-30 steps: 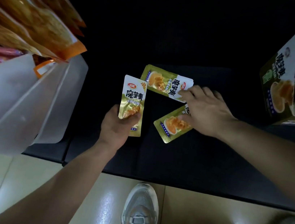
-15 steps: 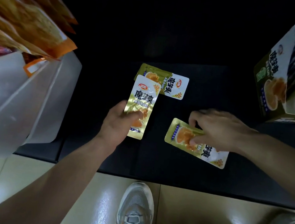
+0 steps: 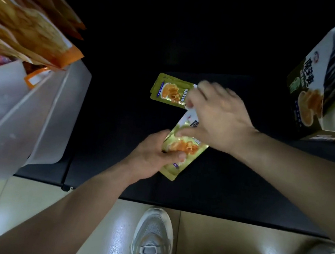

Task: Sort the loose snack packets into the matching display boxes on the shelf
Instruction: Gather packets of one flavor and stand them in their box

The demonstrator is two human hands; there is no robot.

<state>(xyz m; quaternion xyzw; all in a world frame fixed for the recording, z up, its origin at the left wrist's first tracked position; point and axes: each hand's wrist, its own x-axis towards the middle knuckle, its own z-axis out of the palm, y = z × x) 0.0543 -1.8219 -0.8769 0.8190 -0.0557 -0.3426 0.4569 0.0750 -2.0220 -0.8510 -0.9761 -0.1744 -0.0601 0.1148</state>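
Observation:
My left hand (image 3: pixel 152 154) grips gold-green snack packets (image 3: pixel 182 150) by their lower end, just above the black shelf (image 3: pixel 228 189); how many it holds is hard to tell. Another matching packet (image 3: pixel 169 90) lies flat on the shelf further back. My right hand (image 3: pixel 219 117) is blurred and reaches over both: its fingers are spread at the white end of the lying packet, and its thumb lies on the held packets. The matching green-and-white display box (image 3: pixel 302 92) stands at the right on the shelf, holding several packets.
A translucent plastic bin (image 3: pixel 24 111) juts out at the left, with orange snack bags (image 3: pixel 26 23) above it. The back of the shelf is dark. Below the shelf edge lie the tiled floor (image 3: pixel 220 252) and my grey shoes (image 3: pixel 152 241).
The packet my right hand pinched on the shelf now sits with the one in my left hand. My right hand has moved up and left to the far packet. My left hand dropped slightly right.

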